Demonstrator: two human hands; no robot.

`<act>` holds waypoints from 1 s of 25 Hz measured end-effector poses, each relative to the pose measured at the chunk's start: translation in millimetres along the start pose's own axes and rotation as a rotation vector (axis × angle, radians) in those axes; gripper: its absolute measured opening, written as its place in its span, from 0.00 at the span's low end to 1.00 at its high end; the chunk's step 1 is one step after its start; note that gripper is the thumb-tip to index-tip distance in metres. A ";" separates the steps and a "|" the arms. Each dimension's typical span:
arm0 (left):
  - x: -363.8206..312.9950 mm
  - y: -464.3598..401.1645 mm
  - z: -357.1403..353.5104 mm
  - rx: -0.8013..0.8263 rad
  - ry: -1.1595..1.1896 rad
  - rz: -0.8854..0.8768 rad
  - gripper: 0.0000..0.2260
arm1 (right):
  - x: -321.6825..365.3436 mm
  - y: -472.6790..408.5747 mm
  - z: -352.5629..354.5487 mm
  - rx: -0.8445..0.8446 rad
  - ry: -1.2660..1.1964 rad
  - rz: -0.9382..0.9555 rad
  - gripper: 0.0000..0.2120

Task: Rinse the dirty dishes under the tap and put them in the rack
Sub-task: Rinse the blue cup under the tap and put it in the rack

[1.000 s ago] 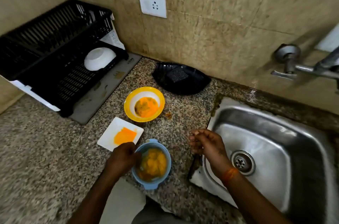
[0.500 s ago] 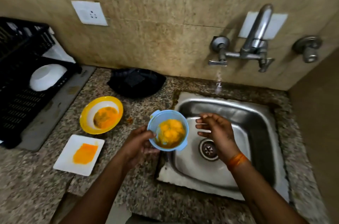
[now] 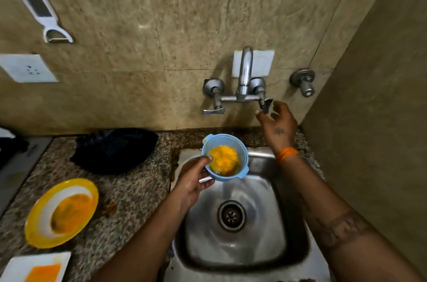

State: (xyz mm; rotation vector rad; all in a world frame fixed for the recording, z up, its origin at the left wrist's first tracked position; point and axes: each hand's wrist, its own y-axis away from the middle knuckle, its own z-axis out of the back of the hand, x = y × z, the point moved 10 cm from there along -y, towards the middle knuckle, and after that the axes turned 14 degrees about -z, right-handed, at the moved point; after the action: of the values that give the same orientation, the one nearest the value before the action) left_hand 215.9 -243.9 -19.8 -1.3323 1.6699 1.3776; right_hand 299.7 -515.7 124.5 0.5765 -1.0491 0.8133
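Note:
A small blue bowl (image 3: 240,150) smeared with orange food hangs over the back of the steel sink (image 3: 254,242). My left hand (image 3: 194,180) grips it by the rim, thumb on the edge. My right hand (image 3: 277,122) is raised to the right lever (image 3: 265,104) of the wall tap (image 3: 245,73), thumb and fingers spread around it. No water runs from the spout. On the granite counter at the left lie a yellow bowl (image 3: 37,230) with orange residue and a white square plate (image 3: 16,265) with an orange smear.
A black dish (image 3: 115,150) sits at the back of the counter beside the sink. The dish rack's edge (image 3: 9,145) shows at the far left. A wall (image 3: 369,143) closes in on the sink's right side. A peeler (image 3: 37,4) and a socket (image 3: 25,69) are on the tiles.
My left hand carried the blue bowl from the counter out over the sink. My right hand rose from the sink to the tap's right lever. The view swung right, away from the rack.

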 end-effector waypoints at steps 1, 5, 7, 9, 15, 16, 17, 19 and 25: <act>2.8 -4.9 -4.7 -0.010 0.007 0.016 0.05 | 7.0 -6.3 -5.0 -0.015 0.074 0.029 0.19; 12.7 -20.7 -22.7 -0.004 0.067 0.068 0.07 | 16.6 -23.3 -14.9 -0.133 0.132 0.059 0.11; 13.7 -27.3 -27.4 -0.001 0.077 0.067 0.06 | 2.3 -31.2 -22.5 -0.106 0.040 -0.012 0.16; 14.2 -33.6 -31.7 0.006 0.087 0.063 0.06 | -14.1 -42.5 -30.0 -0.052 -0.041 -0.078 0.19; 14.4 -48.5 -39.4 0.021 0.041 0.007 0.14 | -9.3 4.7 -20.0 0.045 -0.043 -0.070 0.19; 15.9 -51.3 -40.0 0.013 0.036 -0.008 0.17 | -9.4 31.2 -23.6 0.087 0.023 0.002 0.19; 15.4 -51.8 -40.8 0.004 0.037 -0.021 0.20 | -2.4 64.6 -30.6 0.147 0.137 0.159 0.21; 16.3 -54.8 -41.2 -0.007 0.049 -0.031 0.25 | -4.1 126.9 -56.5 0.338 0.473 0.508 0.26; 23.3 -46.5 -64.5 0.066 -0.091 -0.092 0.21 | -52.4 104.6 -96.4 0.549 0.999 0.488 0.32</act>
State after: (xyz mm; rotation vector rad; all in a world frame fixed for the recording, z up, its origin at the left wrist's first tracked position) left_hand 261.3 -310.7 -38.4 -1.2743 1.5616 1.2989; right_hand 251.6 -398.0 42.0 0.2769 -0.0094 1.6178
